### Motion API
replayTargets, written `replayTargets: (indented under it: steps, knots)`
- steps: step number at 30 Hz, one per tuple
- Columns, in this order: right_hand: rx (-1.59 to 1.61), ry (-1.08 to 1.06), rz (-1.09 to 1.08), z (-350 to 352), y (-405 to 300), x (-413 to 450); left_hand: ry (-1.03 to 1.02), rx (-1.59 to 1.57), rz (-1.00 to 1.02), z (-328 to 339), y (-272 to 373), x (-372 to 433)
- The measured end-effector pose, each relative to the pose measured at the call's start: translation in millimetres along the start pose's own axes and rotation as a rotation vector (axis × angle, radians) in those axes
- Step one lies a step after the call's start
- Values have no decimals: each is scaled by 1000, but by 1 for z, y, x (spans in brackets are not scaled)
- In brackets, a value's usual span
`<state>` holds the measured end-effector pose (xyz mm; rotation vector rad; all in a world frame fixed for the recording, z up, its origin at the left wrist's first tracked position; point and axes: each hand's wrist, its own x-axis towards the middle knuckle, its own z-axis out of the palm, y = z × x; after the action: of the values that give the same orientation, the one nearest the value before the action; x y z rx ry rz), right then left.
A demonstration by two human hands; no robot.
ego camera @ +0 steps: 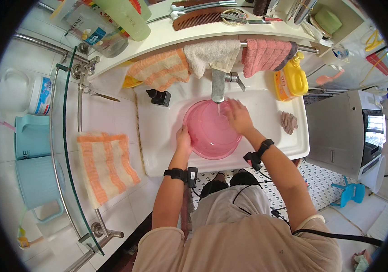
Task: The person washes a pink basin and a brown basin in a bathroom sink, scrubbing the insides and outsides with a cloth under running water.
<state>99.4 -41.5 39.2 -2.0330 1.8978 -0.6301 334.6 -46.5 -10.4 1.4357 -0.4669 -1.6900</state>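
Observation:
A translucent pink plastic basin [211,136] sits in the white ceramic sink [161,136], below the metal faucet [218,85]. A thin stream of water falls from the spout into the basin. My left hand [183,140] grips the basin's left rim, the thumb uppermost. At the basin's upper right, beside the stream, my right hand [238,116] is spread and slightly blurred, holding nothing that I can see. The faucet's lever [237,81] points to the right, just above my right hand.
A black bottle [161,98] stands at the sink's left, a yellow pump bottle [290,80] at its right, near a crumpled brownish cloth [289,122]. Towels hang on a rail behind the faucet, including a pink towel [265,56]. Combs lie on the white shelf [166,38] above. Cables hang from both wrists.

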Motion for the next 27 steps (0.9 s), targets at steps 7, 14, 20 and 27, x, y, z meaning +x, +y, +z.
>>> replayTargets:
  steps: [7, 14, 20, 27]
  knots:
    - [705, 305, 479, -14, 64, 21, -2, 57, 55, 8, 18, -21]
    - [627, 239, 59, -32, 30, 27, -74, 52, 86, 32, -4, -28]
    - [784, 235, 203, -68, 25, 10, -108, 38, 52, 57, -18, -33]
    - [-167, 488, 333, -90, 148, -100, -35, 4, 66, 116, -32, -64]
